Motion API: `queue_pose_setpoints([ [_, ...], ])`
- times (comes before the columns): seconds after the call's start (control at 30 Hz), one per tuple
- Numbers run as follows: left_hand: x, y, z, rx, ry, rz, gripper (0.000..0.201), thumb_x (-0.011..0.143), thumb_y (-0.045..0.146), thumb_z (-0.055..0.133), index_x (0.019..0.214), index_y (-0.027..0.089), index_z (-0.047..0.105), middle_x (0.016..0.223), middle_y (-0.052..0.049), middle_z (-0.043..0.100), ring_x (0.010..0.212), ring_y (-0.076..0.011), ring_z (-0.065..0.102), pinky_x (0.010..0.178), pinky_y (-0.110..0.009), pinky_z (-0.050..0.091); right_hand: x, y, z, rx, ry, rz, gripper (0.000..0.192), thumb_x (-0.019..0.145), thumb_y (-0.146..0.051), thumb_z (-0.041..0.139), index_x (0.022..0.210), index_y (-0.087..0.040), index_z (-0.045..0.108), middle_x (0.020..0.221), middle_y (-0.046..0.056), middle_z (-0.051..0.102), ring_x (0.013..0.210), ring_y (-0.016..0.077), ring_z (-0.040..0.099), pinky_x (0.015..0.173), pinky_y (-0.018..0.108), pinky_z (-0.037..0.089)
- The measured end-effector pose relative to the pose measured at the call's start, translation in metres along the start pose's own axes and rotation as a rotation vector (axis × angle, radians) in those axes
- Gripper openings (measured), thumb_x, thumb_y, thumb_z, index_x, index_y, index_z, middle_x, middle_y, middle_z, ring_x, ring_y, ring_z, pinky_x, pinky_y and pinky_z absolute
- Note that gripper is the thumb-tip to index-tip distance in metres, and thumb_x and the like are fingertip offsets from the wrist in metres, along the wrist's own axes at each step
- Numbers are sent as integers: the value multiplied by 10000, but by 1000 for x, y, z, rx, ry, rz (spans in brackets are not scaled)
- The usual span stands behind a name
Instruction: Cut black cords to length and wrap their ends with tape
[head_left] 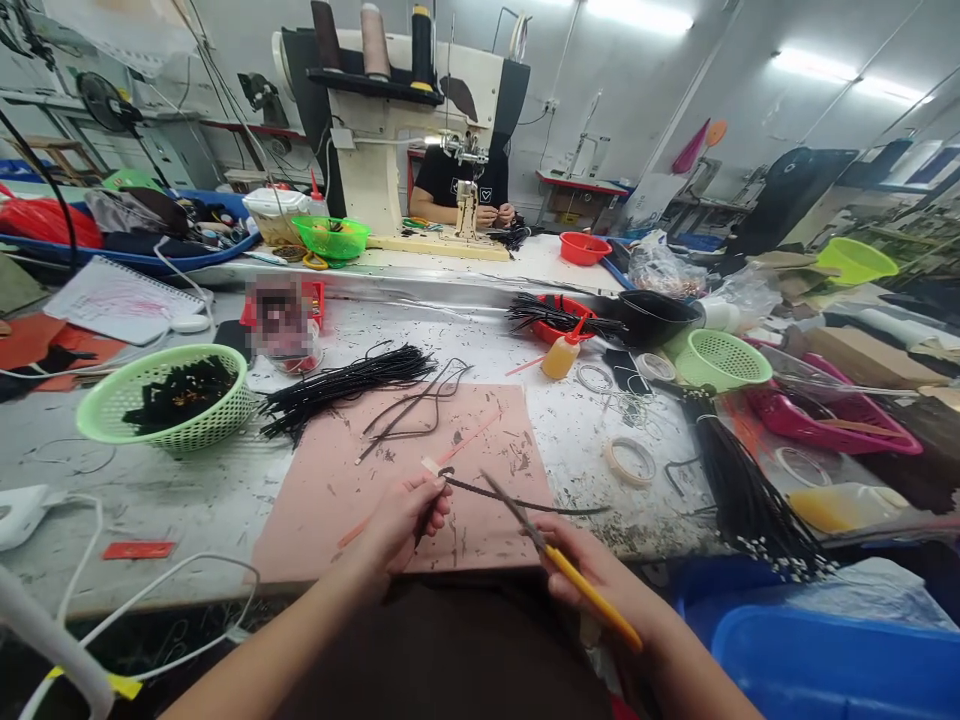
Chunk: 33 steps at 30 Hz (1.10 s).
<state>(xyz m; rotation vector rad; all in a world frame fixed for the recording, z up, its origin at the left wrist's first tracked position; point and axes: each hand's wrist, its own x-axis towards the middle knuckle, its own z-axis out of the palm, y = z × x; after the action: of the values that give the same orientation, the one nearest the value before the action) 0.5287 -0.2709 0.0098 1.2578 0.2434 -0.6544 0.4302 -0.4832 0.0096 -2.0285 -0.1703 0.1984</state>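
My left hand pinches the end of a thin black cord that has a small pale tag at its tip, just above a pink cutting mat. The cord runs right across the mat's near edge. My right hand grips yellow-handled scissors, whose blades point up-left and cross the cord. A few loose black cords lie on the mat, and a bundle of black cords lies at its far left corner.
A green basket of black pieces stands left. A second green basket, a yellow glue bottle, tape rings and a black cord bundle sit right. A person works behind a sewing machine. Blue bins stand near right.
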Motion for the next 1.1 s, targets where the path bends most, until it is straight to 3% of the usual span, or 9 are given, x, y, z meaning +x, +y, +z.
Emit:
queue_pose_setpoints([
  [0.1,-3,1,1,46,-22,78,190,604,306,653,573,140,566,469,27,543,399,-59,437,411,-185,312,9,-4,2,-74,-85,-9,466,730,-517,513,1082,-210,522,767,22,567,730,189,531,680,294,433],
  [0.27,-5,3,-3,199,-47,227,225,616,354,650,570,157,551,528,16,566,459,-84,477,438,-204,350,15,-6,9,-133,-118,-9,461,755,-495,485,1103,-194,510,749,24,569,679,178,518,630,276,424],
  [0.43,-6,4,-9,239,-127,214,244,639,374,631,568,156,546,519,24,542,439,-75,452,440,-207,351,11,-3,13,-115,-122,1,497,721,-527,522,1098,-203,529,859,51,581,780,206,531,706,301,416],
  [0.67,-9,11,-14,302,-198,198,262,640,396,622,573,157,538,520,31,517,429,-68,420,418,-202,316,11,-4,14,-60,-125,-13,484,719,-538,523,1075,-211,547,856,45,580,751,190,528,678,287,422],
  [0.87,-5,11,-20,414,-217,170,241,662,378,595,581,160,532,511,43,505,432,-65,413,415,-194,302,15,-10,16,-176,-134,-27,464,730,-520,507,1057,-194,550,805,38,595,698,178,532,656,275,415],
  [1.1,1,6,-14,299,-147,209,248,646,391,601,602,155,539,522,46,525,428,-54,413,412,-182,293,21,-6,25,-34,-135,-88,490,779,-576,384,1003,-184,575,843,50,599,749,180,539,683,267,403],
])
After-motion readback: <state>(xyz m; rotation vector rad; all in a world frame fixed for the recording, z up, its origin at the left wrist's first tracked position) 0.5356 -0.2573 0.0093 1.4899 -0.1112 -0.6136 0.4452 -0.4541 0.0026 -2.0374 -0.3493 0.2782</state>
